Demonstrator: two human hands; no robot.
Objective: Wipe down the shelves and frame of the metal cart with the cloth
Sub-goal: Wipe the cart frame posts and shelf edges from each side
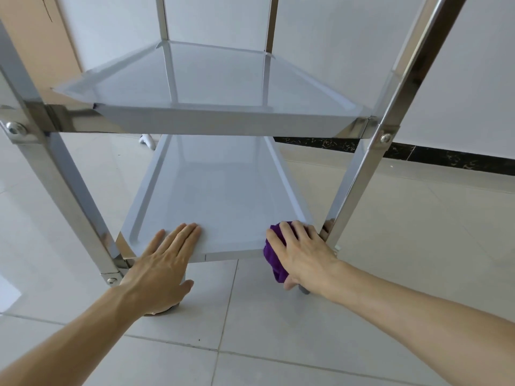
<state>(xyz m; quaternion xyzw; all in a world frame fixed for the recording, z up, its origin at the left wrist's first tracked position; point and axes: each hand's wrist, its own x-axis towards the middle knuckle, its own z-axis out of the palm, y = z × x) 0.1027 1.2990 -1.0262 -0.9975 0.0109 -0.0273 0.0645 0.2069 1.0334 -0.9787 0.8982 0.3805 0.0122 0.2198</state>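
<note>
The metal cart fills the view, with a middle shelf (pixel 223 87) and a bottom shelf (pixel 220 196) between shiny legs. My left hand (pixel 164 260) lies flat over the near left edge of the bottom shelf, fingers straight on its surface and thumb below the rim. My right hand (pixel 301 252) presses a purple cloth (pixel 274 260) onto the near right corner of that shelf, beside the right front leg (pixel 359 174). Fingers lie over the cloth on the shelf and the thumb is under the rim, with the cloth hanging over the edge.
The left front leg (pixel 58 174) slants down to a bolted bracket (pixel 111 278). Pale floor tiles (pixel 250 344) surround the cart. A white wall with a dark baseboard (pixel 446 157) stands behind on the right. A small white object (pixel 147 140) lies on the floor beyond the cart.
</note>
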